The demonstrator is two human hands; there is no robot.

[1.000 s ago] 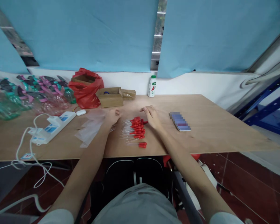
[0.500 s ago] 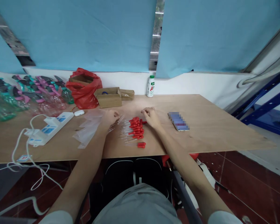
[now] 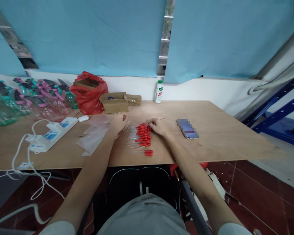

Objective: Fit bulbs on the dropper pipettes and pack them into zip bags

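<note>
Desk (image 3: 222, 137), ctr: pile of red-bulb droppers (image 3: 142, 136) w/ left hand (image 3: 118, 121) curled at glass tips, grip unclear, right hand (image 3: 161, 126) pinching top bulb end; step judged sorting/gathering; clear bags (image 3: 94, 137) just left.

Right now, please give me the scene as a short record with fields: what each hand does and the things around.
left hand: rests at the clear tips of the droppers, next to the plastic bags
right hand: touches the red bulbs at the far end of the pile; grip unclear
table: wooden board
right of hands: phone
left side: power strip, red bag
back edge: cardboard box, white bottle
</note>
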